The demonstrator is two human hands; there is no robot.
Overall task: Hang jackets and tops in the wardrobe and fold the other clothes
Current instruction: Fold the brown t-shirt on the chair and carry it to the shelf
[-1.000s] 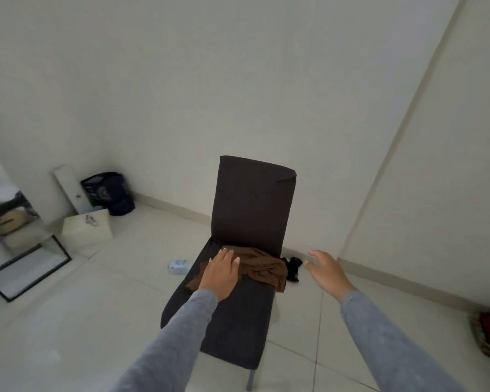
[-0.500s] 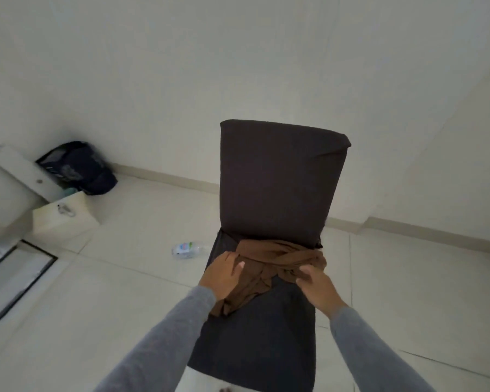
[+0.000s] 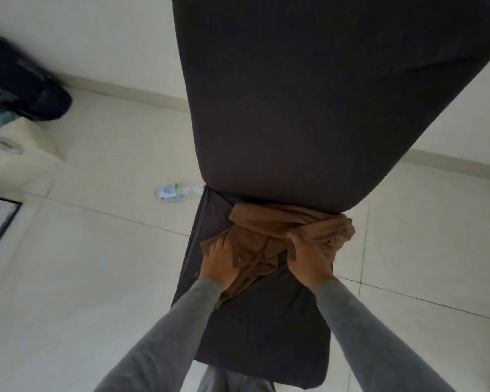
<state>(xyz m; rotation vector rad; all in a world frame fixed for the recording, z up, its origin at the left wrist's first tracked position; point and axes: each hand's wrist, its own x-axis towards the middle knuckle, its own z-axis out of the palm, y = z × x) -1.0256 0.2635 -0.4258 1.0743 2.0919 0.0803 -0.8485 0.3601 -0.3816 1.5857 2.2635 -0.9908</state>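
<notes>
A plastic bottle [image 3: 178, 190] lies on the tiles at 9 o'clock of the chair [image 3: 255, 329]. The left hand [image 3: 219, 265] presses flat-fingered on the brown garment [image 3: 266, 236] at its 8 o'clock end. The right hand [image 3: 309, 258], free in the air a second ago, now clutches the bunched 2 o'clock end, so pick-up looks begun. The garment lies crumpled at the rear of the seat, long axis 8-to-2; its neckline cannot be made out.

A person wears a plain heathered-grey long-sleeved top, the left sleeve [image 3: 164, 335] and right sleeve [image 3: 371, 335] close-fitting and ending in snug cuffs at the wrists. The left hand [image 3: 219, 264] and right hand [image 3: 309, 258] are bare. Grey trousers [image 3: 232, 380] of similar fabric show below.
</notes>
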